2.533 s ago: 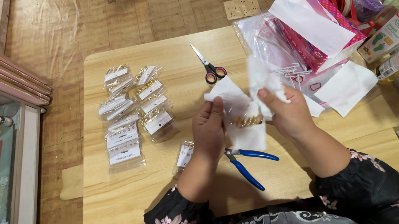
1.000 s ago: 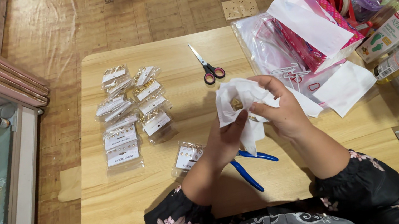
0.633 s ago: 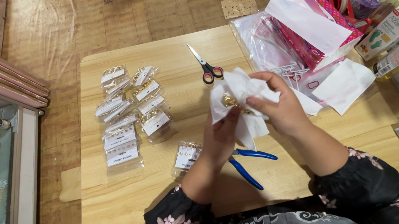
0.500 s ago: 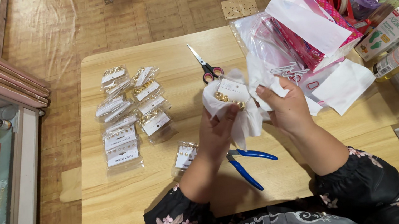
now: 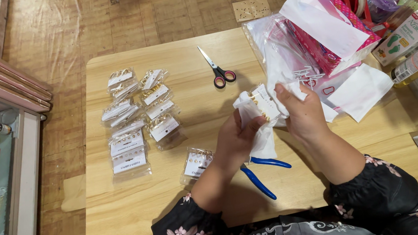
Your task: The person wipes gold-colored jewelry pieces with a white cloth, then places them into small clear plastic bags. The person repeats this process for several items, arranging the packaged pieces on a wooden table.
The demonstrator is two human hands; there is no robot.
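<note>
**Both hands on the earring card**

At frame centre, your left hand (image 5: 235,138) and right hand (image 5: 303,113) each keep a closed grip on a white cloth (image 5: 262,137) wrapped round a small earring card (image 5: 264,102), above the surface (image 5: 124,220). Blue pliers (image 5: 262,173) lie below, scissors (image 5: 217,68) above.

1. bare wood runs along the near-left part of the table (image 5: 125,226), open to a hand from the left edge.
2. further up the left side, rows of small clear packets (image 5: 136,118) crowd the surface.
3. one loose packet (image 5: 196,163) lies just beside the left hand (image 5: 235,141).
4. blue-handled pliers (image 5: 262,173) lie under the forearms, blocking the near middle.
5. red-handled scissors (image 5: 218,71) lie on the far middle; bare wood flanks them.
6. between the packets and the scissors a clear lane runs front to back.
7. the right side is piled with plastic bags and white sheets (image 5: 320,44), close against the right hand (image 5: 303,113).
8. the near-right table corner is bare.
</note>
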